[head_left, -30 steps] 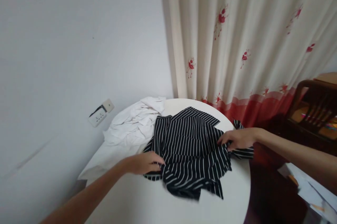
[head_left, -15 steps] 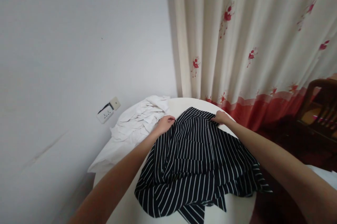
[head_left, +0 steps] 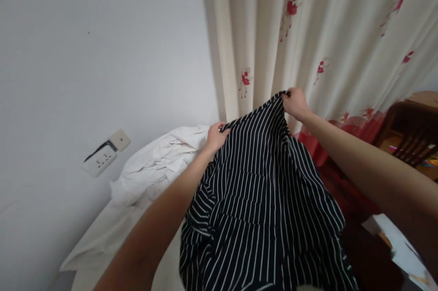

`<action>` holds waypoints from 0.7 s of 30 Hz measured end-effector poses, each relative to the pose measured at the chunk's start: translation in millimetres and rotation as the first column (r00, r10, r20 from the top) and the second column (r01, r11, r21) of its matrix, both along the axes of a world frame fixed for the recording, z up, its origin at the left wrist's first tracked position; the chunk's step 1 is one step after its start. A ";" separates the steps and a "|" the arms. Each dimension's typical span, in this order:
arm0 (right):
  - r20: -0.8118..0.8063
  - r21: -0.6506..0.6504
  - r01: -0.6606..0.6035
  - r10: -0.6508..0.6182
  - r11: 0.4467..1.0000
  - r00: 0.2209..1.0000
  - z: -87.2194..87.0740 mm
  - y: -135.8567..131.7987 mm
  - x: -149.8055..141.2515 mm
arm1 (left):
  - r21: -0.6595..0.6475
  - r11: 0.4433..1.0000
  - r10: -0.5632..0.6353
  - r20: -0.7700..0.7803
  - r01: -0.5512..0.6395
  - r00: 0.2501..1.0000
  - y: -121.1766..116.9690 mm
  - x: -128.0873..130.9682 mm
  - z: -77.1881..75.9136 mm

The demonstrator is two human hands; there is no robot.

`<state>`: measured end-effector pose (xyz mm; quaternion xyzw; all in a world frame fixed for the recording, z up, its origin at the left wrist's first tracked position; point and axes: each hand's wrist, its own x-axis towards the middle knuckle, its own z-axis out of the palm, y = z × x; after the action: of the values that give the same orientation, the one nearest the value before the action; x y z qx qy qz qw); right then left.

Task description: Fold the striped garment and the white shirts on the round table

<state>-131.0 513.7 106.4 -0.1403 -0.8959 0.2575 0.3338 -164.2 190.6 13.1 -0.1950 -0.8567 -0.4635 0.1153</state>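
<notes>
A black shirt with white stripes [head_left: 253, 190] hangs stretched between my two hands, its upper edge lifted and its lower part drooping toward me. My left hand [head_left: 216, 138] is closed on the left end of that edge. Higher up, my right hand [head_left: 294, 103] pinches the right end, so the edge slopes upward to the right. Folds gather below the right hand and along the left side. The cloth hides most of the surface beneath it.
Crumpled white cloth [head_left: 157, 163] lies on the white table [head_left: 167, 268] against the wall. A wall socket [head_left: 101, 159] is at the left. A flowered curtain [head_left: 263, 44] hangs behind. To the right stand a wooden chair [head_left: 407, 131] and, lower down, some white papers [head_left: 393, 241].
Both hands have raised the shirt's far edge off the table, the right hand more than the left. The shirt now hangs more stretched out. The view has shifted slightly.
</notes>
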 end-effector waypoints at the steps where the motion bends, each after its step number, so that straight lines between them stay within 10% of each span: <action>1: -0.133 0.010 -0.018 0.019 1.000 0.991 13.8 -3.8 -8.2 | 0.039 0.998 0.050 -0.114 -0.046 0.992 1.7 -7.2 12.5; 4: -0.254 0.038 -0.170 0.175 0.985 0.951 30.1 -30.3 -27.3 | 0.040 0.985 0.174 -0.299 -0.170 0.938 3.2 -16.5 32.6; 7: 0.000 -0.024 -0.401 0.401 0.916 0.916 10.3 -51.9 -30.2 | -0.156 0.958 0.188 -0.293 -0.241 0.937 -0.1 3.1 20.1; 11: 0.290 0.023 -0.491 0.464 0.871 0.837 -45.3 -36.9 1.7 | -0.418 0.907 -0.164 -0.220 0.059 0.962 -22.2 74.4 -16.0; 15: 0.312 0.121 -0.510 0.455 0.852 0.834 -104.4 -4.2 87.3 | -0.459 0.669 -0.606 0.118 0.584 0.787 -73.1 162.3 -26.4; 21: 0.274 0.025 -0.588 0.560 0.809 0.782 -161.5 -38.2 265.4 | -0.412 0.352 -0.716 0.459 0.840 0.526 -132.0 230.2 -34.1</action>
<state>134.4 475.5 -55.1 0.1259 -0.9437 0.2773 0.1292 66.0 58.7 -21.0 -0.5570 -0.7619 -0.1865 -0.2731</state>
